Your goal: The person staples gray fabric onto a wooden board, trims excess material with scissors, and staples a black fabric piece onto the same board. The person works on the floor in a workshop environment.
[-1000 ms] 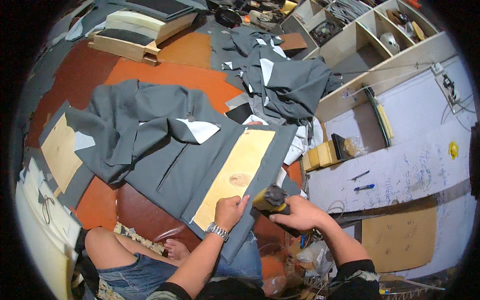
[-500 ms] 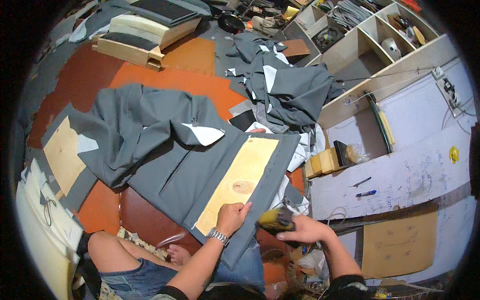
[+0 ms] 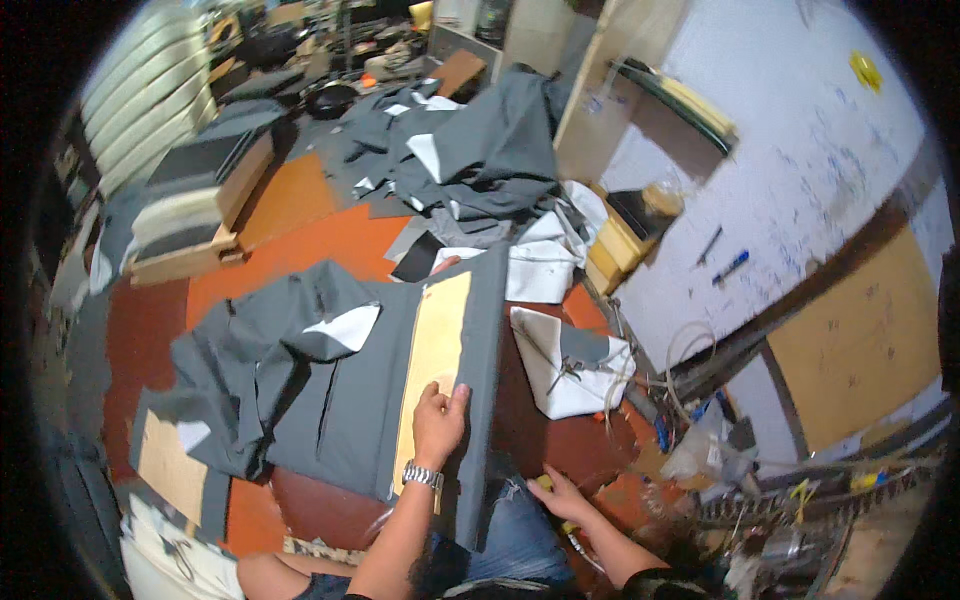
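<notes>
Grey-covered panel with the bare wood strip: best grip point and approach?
Probably midway along the panel's long right edge, from the right, pinching top and underside: it runs straight beside brown floor covering, while bunched grey fabric lies to the left. Underside clearance isn't visible.

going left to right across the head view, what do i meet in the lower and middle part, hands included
pale wood panel → left hand → right hand → blue pen → flat brown board
</notes>
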The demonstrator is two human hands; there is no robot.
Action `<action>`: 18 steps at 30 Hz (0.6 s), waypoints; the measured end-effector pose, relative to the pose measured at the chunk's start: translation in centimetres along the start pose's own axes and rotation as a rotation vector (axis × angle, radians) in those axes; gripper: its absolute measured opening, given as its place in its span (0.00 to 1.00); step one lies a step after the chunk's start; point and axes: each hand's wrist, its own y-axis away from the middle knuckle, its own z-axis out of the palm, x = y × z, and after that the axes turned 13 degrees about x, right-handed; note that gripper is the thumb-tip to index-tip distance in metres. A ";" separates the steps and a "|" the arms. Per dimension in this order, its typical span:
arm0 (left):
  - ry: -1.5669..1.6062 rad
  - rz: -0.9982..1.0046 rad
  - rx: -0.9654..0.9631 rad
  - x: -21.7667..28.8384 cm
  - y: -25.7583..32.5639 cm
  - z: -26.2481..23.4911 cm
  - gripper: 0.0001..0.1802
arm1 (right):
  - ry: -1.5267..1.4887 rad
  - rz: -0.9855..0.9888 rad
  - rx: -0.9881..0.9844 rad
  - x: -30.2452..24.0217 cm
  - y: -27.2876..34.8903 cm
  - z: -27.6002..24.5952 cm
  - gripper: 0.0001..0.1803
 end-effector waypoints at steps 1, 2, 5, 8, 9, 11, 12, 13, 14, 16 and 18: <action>-0.006 0.029 0.010 0.1 0.0 0.5 0.33 | -0.267 -0.027 -0.049 -2.2 -0.1 0.8 0.56; -0.016 0.103 0.053 0.2 0.0 0.7 0.33 | -0.553 -0.127 -0.083 -4.7 -0.7 1.6 0.61; -0.029 0.162 0.050 0.5 -0.2 1.1 0.32 | -0.629 -0.414 -0.044 -11.5 -3.3 3.9 0.71; -0.051 0.154 -0.003 0.7 -1.0 0.3 0.32 | -0.655 -0.520 0.002 -15.7 -4.5 5.9 0.76; -0.099 0.171 0.007 0.5 -1.3 -0.1 0.31 | -0.638 -0.534 0.053 -16.4 -4.6 6.3 0.77; -0.128 0.127 -0.026 0.0 -1.8 -1.1 0.25 | -0.553 -0.519 0.039 -17.2 -4.4 7.0 0.78; -0.158 0.097 -0.034 -0.4 -2.0 -1.5 0.25 | -0.469 -0.481 0.045 -17.4 -4.3 7.2 0.77; -0.196 0.149 -0.038 -0.7 -2.2 -1.7 0.25 | -0.477 -0.455 -0.019 -17.5 -4.1 7.4 0.76; -0.179 0.164 -0.035 -1.1 -2.3 -1.8 0.25 | -0.527 -0.487 0.014 -17.6 -3.9 7.6 0.75; -0.182 0.157 -0.027 -1.9 -2.3 -1.8 0.24 | -0.524 -0.407 -0.039 -17.8 -3.7 7.7 0.72; -0.140 0.242 0.022 -2.4 -2.4 -1.6 0.24 | -0.574 -0.467 -0.001 -18.0 -3.5 7.7 0.70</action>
